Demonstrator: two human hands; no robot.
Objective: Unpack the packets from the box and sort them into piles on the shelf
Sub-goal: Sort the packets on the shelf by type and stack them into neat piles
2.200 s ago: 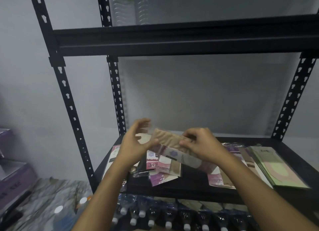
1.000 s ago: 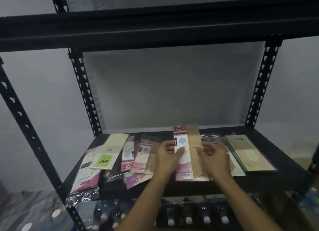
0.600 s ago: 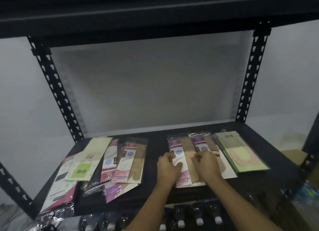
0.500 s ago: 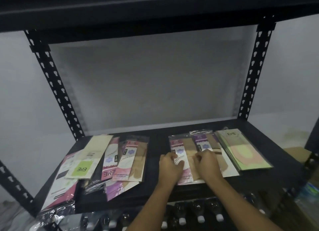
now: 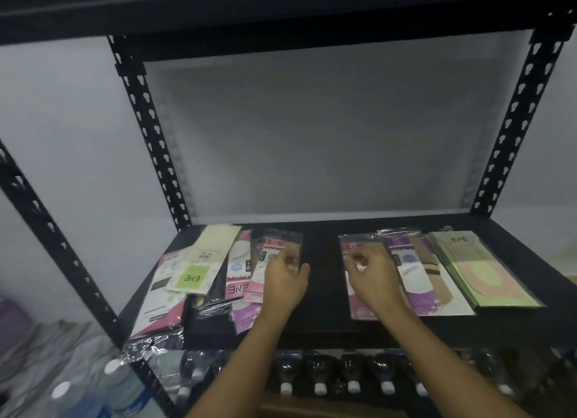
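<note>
On the black shelf board (image 5: pixel 324 280) several flat ENE packets lie in two groups. On the right are a pink packet (image 5: pixel 354 305), a purple packet (image 5: pixel 415 283) and a stack of green packets (image 5: pixel 480 274). The left group is loose and overlapping: a pink packet (image 5: pixel 273 246), a cream packet with a green label (image 5: pixel 199 261) and a pink-and-white packet (image 5: pixel 159 302). My left hand (image 5: pixel 285 282) hovers over the left pink packet, fingers loosely curled and blurred. My right hand (image 5: pixel 371 277) hangs over the right pink packet, holding nothing. No box is in view.
A black beam (image 5: pixel 281 9) of the upper shelf runs low overhead. Perforated uprights (image 5: pixel 150 130) (image 5: pixel 512 130) stand at the back corners. Capped bottles (image 5: pixel 352 383) line the shelf below, and more bottles (image 5: pixel 62 389) lie on the floor at the left.
Both hands laid the pink packet on the right group and let go. My left hand has since moved left to the loose group; my right hand has lifted off the packet.
</note>
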